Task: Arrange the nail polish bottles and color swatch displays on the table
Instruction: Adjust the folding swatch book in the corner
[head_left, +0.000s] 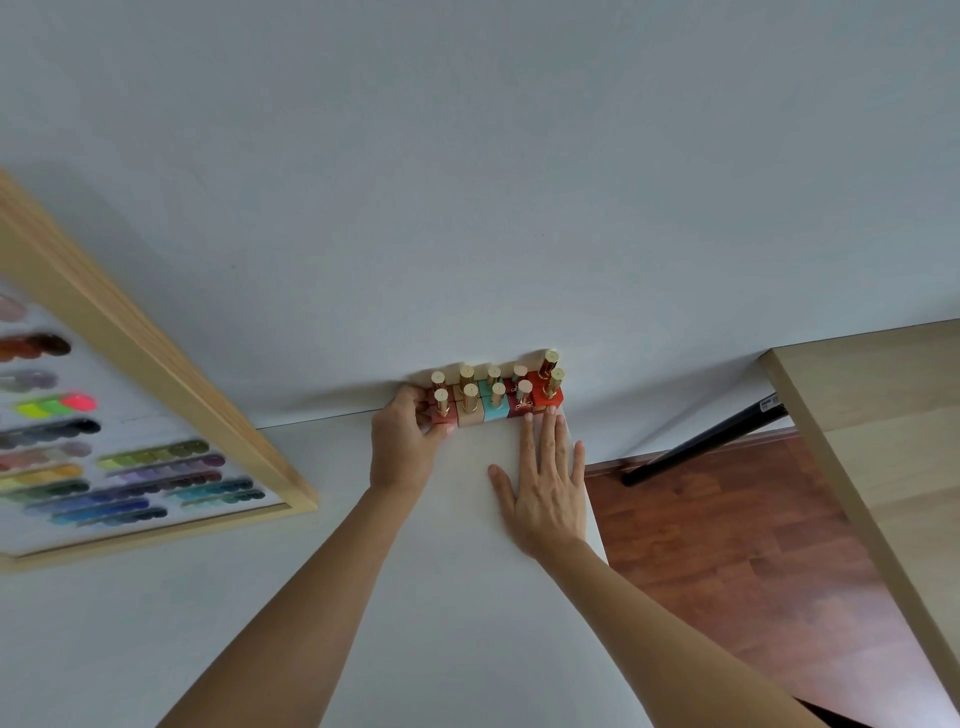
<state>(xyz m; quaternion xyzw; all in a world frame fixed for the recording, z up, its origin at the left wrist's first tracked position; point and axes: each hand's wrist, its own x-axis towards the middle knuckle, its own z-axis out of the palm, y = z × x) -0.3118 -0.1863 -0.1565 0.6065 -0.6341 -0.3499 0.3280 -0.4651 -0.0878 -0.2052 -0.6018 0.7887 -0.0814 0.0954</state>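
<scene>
Bottles: we see a tight cluster of nail polish bottles (496, 397) with gold caps standing upright in two rows at the far edge of the white table (363, 597), against the wall (467, 182), at about 12 o'clock from our hands.
Front row: from 9 to 3 o'clock we read a dusty pink bottle (442, 414), a beige bottle (470, 415), a light blue bottle (495, 409), a dark red bottle (521, 405) and an orange-red bottle (549, 397), all touching side by side.
Left hand: our left hand (402, 444) curls round the 9 o'clock end of the cluster, fingers and thumb gripping the dusty pink bottle.
Right hand: our right hand (545, 480) lies flat and wide on the table, straight fingertips touching the front of the dark red and orange-red bottles.
Swatch display: a wood-framed color swatch board (130, 457) sits at 9 o'clock, well apart from the bottles.
Surroundings: at 3 o'clock we see a wooden floor (753, 545) and a second, light wood table (883, 441).
</scene>
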